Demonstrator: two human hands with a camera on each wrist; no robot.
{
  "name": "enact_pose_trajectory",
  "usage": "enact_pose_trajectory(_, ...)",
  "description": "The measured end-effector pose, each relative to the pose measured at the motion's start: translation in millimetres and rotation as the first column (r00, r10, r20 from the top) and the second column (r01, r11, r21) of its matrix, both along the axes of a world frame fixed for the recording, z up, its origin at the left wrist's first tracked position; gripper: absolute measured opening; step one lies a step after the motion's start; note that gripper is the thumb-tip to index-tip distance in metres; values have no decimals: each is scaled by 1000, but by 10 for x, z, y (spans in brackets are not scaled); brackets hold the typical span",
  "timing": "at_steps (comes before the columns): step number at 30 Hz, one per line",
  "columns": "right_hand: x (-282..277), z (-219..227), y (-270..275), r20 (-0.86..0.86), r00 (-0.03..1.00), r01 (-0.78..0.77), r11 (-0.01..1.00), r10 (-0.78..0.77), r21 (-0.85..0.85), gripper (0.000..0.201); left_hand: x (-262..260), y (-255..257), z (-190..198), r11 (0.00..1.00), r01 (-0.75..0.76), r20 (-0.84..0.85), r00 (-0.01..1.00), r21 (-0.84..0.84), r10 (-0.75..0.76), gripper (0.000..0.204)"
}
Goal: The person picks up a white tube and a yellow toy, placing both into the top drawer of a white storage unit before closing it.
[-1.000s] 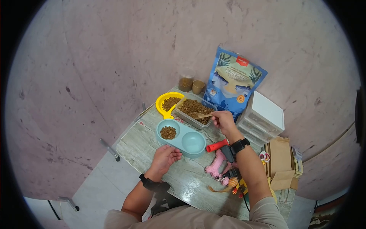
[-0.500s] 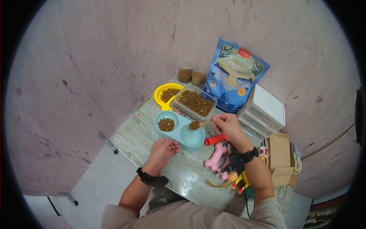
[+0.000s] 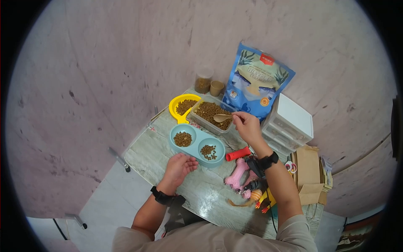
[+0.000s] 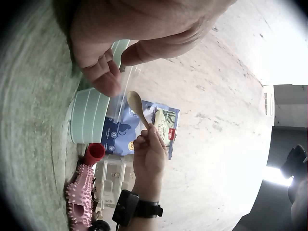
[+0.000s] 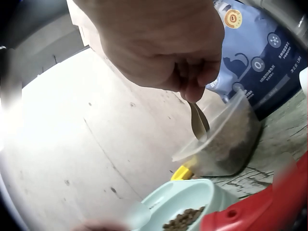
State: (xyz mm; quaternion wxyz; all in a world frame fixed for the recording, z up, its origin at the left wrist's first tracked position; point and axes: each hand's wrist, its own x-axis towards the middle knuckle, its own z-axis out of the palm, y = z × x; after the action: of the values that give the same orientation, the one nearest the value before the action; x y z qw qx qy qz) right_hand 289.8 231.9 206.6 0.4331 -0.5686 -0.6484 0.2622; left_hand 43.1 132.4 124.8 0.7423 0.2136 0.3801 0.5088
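My right hand pinches the handle of a small wooden spoon, whose bowl looks bare above the brown kibble in a clear plastic container. In the right wrist view, the spoon slants down by the container's rim. A pale blue double pet bowl stands in front, with a heap of kibble in its left hollow and a smaller scatter in its right. Beside its near edge is my left hand, fingers loosely bent and holding nothing.
A yellow scoop of kibble, a lidded jar and a brown paper cup stand behind. A blue food bag leans on the wall beside white drawers. A red tube and pink bone toy lie at right.
The right hand carried a spoonful of kibble from the container to the right hollow, where kibble now lies, and then moved the spoon back over the container. The left hand stayed near the bowl.
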Motion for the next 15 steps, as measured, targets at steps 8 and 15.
enact_pose_trajectory(8,-48,-149,134,423,904,-168,961,62,218,17,-21,11,-39,1000,14,26,1000,7,-14,11)
enact_pose_trajectory(15,56,-290,309,22,1000,-13,985,17,-175,14,-10,5,-26,1000,9,27,1000,3,-9,12)
